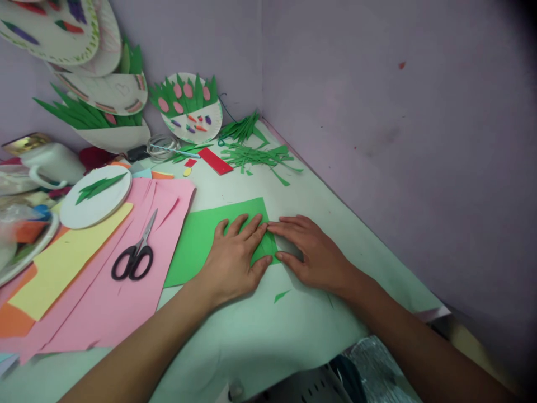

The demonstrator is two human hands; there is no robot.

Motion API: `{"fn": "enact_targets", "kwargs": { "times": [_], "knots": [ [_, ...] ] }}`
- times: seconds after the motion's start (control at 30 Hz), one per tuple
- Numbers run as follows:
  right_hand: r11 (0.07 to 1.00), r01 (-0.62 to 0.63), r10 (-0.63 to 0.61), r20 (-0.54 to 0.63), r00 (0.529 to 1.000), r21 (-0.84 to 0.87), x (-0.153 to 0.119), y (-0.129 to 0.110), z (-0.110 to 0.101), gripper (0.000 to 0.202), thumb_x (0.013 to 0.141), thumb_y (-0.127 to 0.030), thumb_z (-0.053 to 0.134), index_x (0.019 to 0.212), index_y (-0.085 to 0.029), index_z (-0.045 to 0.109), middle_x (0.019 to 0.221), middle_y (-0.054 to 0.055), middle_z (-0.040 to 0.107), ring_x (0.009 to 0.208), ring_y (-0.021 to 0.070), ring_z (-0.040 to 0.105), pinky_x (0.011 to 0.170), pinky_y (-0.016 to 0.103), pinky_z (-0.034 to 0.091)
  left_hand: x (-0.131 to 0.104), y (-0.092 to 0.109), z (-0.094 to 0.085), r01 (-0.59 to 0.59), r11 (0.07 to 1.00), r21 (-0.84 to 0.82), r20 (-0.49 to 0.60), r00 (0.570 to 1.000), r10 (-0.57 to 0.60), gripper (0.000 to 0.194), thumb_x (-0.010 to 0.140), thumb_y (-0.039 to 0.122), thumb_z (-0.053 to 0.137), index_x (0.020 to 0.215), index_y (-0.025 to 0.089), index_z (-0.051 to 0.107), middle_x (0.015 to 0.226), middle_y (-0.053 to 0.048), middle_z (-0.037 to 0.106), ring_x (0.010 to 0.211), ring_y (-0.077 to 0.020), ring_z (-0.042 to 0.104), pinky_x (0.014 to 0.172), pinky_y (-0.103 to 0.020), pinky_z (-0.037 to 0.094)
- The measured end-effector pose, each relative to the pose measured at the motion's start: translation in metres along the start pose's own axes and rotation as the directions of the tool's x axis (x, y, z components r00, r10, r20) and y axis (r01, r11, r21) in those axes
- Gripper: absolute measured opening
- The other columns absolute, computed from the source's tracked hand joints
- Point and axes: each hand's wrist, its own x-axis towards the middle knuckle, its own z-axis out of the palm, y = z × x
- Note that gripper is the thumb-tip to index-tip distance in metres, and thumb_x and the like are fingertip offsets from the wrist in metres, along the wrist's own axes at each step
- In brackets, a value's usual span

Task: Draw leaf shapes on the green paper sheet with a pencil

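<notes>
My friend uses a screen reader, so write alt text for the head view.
A person's left hand rests on a green paper sheet on a pale tabletop, the right hand at the sheet's right edge. Scissors lie to the left on pink paper; decorated plates line the purple wall.

Pale bench (251,347), bearing directly a bright green sheet (197,238), pink paper (107,313), a pile of narrow green strips (258,157), a red strip (215,161) and a green scrap (281,296).

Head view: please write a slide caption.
Left hand resting on green paper, right hand at its edge; scissors lie on pink paper.
</notes>
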Motion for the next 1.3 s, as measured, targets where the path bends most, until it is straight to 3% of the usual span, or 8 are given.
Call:
{"fn": "enact_targets", "kwargs": {
  "times": [0.3, 0.87, 1.1, 1.3],
  "knots": [
    [1.0, 0.001, -0.001, 0.001, 1.0, -0.005, -0.0003, -0.0009, -0.0002, 0.033, 0.083, -0.022, 0.055, 0.115, -0.015, 0.062, 0.128, 0.008, 0.062, 0.122, 0.0266, 0.051, 0.107, 0.053, 0.034, 0.0001, -0.0003, -0.0005, -0.001, 1.0, -0.007, -0.023, 1.0, 0.001, 0.059, 0.087, 0.041, 0.05, 0.14, 0.016, 0.04, 0.15, -0.009, 0.034, 0.134, -0.0358, 0.031, 0.105, -0.059, 0.023],
    [0.999, 0.036, -0.036, 0.016, 0.999, -0.004, 0.0002, -0.0011, -0.0022, 0.03, 0.085, -0.021, 0.054, 0.113, -0.019, 0.065, 0.128, 0.008, 0.062, 0.121, 0.0276, 0.05, 0.106, 0.054, 0.034, 0.0011, -0.0033, -0.0017, 0.003, 0.999, -0.048, -0.008, 1.0, -0.003, 0.061, 0.084, 0.04, 0.055, 0.139, 0.018, 0.041, 0.15, -0.007, 0.035, 0.134, -0.0345, 0.03, 0.107, -0.059, 0.021],
    [1.0, 0.031, -0.031, 0.001, 1.0, 0.001, 0.0002, -0.0017, -0.0024, 0.03, 0.084, -0.019, 0.053, 0.112, -0.018, 0.066, 0.127, 0.007, 0.062, 0.121, 0.0271, 0.05, 0.105, 0.053, 0.035, 0.0012, -0.0072, -0.0017, -0.002, 0.998, -0.061, 0.009, 1.0, 0.003, 0.05, 0.093, 0.038, 0.043, 0.14, 0.022, 0.041, 0.151, -0.004, 0.034, 0.135, -0.0317, 0.029, 0.106, -0.057, 0.022],
    [1.0, 0.025, -0.025, 0.009, 1.0, 0.004, 0.0004, -0.0019, -0.0019, 0.03, 0.084, -0.02, 0.054, 0.112, -0.018, 0.066, 0.127, 0.007, 0.062, 0.121, 0.0277, 0.05, 0.105, 0.054, 0.035, 0.0019, -0.0066, 0.003, 0.007, 0.999, -0.048, -0.034, 0.999, -0.009, 0.05, 0.093, 0.041, 0.046, 0.139, 0.023, 0.042, 0.149, -0.004, 0.036, 0.134, -0.0314, 0.031, 0.106, -0.056, 0.023]
  ]
}}
